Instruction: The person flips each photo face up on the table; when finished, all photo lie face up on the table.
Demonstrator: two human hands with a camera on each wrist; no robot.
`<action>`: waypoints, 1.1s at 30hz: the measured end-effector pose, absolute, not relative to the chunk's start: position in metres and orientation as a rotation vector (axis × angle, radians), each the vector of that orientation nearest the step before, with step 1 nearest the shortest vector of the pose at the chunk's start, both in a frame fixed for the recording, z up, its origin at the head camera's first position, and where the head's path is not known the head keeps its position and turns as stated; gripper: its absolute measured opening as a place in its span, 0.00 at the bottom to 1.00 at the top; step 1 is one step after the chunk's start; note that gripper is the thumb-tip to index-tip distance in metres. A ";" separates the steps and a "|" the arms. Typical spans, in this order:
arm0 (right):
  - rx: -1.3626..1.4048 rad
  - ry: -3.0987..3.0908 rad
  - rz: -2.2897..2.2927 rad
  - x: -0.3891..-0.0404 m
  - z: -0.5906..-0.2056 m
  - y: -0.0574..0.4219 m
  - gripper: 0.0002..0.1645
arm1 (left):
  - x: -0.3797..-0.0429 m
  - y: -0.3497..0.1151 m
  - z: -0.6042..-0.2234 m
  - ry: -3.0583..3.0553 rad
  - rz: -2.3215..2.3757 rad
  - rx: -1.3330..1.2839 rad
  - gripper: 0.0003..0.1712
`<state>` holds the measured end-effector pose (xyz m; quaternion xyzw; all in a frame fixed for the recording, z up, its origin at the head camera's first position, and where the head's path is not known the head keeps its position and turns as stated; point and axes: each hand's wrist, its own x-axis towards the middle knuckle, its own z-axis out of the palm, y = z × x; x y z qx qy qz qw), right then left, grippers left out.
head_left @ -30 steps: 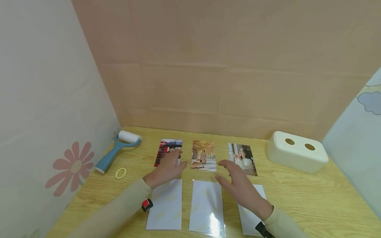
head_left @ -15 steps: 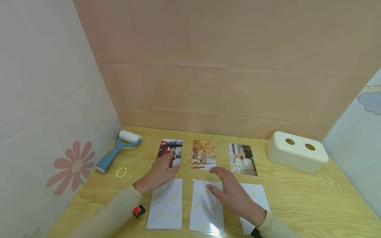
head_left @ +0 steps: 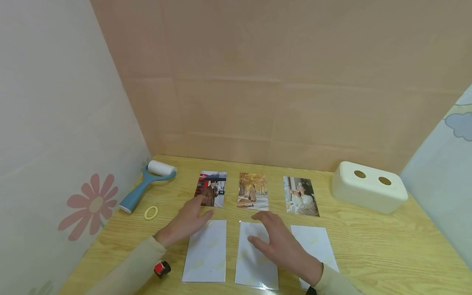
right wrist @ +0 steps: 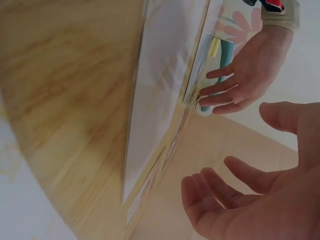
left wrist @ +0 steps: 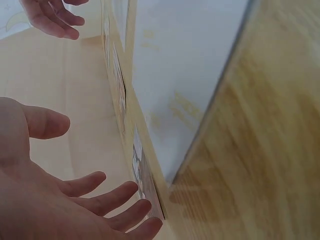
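Note:
My left hand [head_left: 184,222] is held over the table with its fingers spread and nothing in it. Its fingertips overlap the lower left corner of a photo of a person under a dark umbrella [head_left: 218,192]. Beneath its thumb lies the left white sheet [head_left: 206,256]. My right hand [head_left: 282,246], also holding nothing, hovers over the glossy middle white sheet [head_left: 254,270], fingers loosely bent. Partly behind that wrist lies the right white sheet [head_left: 317,241]. An autumn-path photo [head_left: 258,188] and a photo of a person in white [head_left: 304,200] complete the back row.
A blue-handled lint roller [head_left: 138,192] lies at the back left, with a small pale yellow ring [head_left: 151,212] near it. At the back right stands a cream box with two round holes [head_left: 368,194]. Walls [head_left: 236,123] close the table's back and sides.
Both hands have drawn back toward the near side and shifted left. The left hand now uncovers most of the umbrella photo; the right has moved from the right sheet to the middle one.

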<state>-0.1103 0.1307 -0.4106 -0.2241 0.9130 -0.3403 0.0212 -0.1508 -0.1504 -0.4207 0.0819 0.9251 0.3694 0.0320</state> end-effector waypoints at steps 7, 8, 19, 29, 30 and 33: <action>-0.781 2.778 -1.040 -0.107 -0.417 0.124 0.29 | -0.141 -0.159 -0.421 2.869 1.106 0.206 0.28; -0.789 2.768 -1.031 -0.106 -0.418 0.123 0.29 | -0.140 -0.160 -0.421 2.871 1.099 0.204 0.28; -0.877 2.706 -0.930 -0.101 -0.422 0.110 0.34 | -0.131 -0.169 -0.424 2.900 1.019 0.172 0.29; -0.980 2.690 -0.806 -0.098 -0.428 0.101 0.36 | -0.124 -0.175 -0.426 2.906 0.974 0.163 0.30; -0.989 2.692 -0.793 -0.098 -0.429 0.100 0.36 | -0.124 -0.175 -0.427 2.904 0.975 0.164 0.30; -0.992 2.695 -0.750 -0.097 -0.431 0.096 0.37 | -0.122 -0.176 -0.428 2.908 0.982 0.170 0.30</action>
